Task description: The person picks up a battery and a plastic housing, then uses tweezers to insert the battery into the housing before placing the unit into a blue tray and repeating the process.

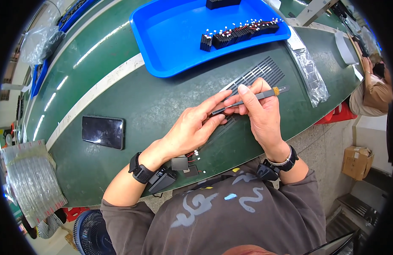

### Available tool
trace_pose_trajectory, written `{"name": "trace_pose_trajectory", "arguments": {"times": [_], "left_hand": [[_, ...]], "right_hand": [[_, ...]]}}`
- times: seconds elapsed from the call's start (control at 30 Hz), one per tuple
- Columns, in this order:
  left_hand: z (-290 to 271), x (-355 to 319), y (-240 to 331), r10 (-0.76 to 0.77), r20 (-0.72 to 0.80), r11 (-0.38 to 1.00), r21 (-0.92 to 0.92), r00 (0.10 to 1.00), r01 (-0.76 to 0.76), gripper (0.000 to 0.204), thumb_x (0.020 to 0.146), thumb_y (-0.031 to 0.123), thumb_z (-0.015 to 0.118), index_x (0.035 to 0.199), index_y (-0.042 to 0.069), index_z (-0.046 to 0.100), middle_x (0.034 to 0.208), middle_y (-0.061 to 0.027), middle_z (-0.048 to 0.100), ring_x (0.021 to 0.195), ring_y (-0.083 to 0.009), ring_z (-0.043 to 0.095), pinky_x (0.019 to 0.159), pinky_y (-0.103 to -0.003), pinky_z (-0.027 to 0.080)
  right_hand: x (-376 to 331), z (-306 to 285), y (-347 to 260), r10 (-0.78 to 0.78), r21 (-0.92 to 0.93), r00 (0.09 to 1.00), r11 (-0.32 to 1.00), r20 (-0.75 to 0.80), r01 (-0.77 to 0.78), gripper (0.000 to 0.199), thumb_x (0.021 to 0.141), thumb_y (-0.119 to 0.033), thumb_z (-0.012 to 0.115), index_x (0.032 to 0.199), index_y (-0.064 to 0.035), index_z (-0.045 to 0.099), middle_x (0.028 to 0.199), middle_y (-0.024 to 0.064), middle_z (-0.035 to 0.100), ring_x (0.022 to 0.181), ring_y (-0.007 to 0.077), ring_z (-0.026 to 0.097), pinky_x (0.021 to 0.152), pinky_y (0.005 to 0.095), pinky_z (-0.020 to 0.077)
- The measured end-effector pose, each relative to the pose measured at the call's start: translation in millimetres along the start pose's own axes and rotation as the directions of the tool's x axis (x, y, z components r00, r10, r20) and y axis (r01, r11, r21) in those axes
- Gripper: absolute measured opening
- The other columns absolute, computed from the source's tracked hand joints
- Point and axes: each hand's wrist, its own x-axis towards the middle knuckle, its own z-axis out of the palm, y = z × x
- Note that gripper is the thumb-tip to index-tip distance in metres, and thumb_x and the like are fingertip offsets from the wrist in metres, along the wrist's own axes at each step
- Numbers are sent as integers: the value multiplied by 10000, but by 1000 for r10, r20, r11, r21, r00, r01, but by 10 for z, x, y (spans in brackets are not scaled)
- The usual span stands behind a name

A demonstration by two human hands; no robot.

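Note:
My left hand [188,126] pinches a small, thin black piece [217,111] between thumb and fingers; it looks like a flat battery cell seen edge-on, though the fingers cover much of it. In my right hand [264,121] is a pair of dark tweezers [265,94] with a yellow band near the far end. Their tips meet the black piece at my left fingertips. Under and beyond both hands lies a sheet of black strips [264,72]. Close to my left wrist, two flat grey-black battery packs [179,163] with thin red wires and white connectors rest on the green table [162,97].
A blue tray [162,70] at the far side holds rows of black battery packs [234,37] with white connectors. A black phone [103,132] lies left. Clear plastic bags [311,78] are at right, and a stack of plastic sleeves [32,182] is far left. Another person [375,89] sits far right.

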Motion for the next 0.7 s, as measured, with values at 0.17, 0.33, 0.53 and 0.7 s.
{"name": "trace_pose_trajectory", "arguments": {"times": [0.17,0.33,0.53,0.7], "left_hand": [[20,13,-68,78,-48,997,25,996,-77,457,1000,66,521,1448,42,438,1262,-152,653,1018,-230,703,850,-325,558],[44,15,-60,80,-71,997,-3,994,-80,424,1008,94,528,1424,35,473,1240,-150,664,983,-229,709,828,-330,564],[7,17,-57,89,-84,996,37,992,-86,366,1010,91,522,1371,32,525,1187,-141,688,968,-222,712,818,-333,569],[-13,26,-58,92,-96,994,66,991,-86,305,1004,89,537,1298,23,585,1118,-137,710,952,-218,714,814,-324,567]], "right_hand": [[-5,18,-8,-9,35,1000,999,-1,9,228,997,-143,585,835,-71,442,724,85,607,775,179,701,678,315,623],[-5,33,-5,-2,37,1000,999,-15,3,226,998,-145,586,839,-72,442,721,84,614,757,169,695,685,316,621],[-6,0,9,-14,3,1000,1000,-15,14,228,998,-154,590,838,-75,447,719,83,626,738,156,690,687,289,600],[-10,-34,12,-27,-25,1000,999,-5,26,240,993,-172,603,829,-77,456,715,76,626,695,139,665,674,263,561]]}}
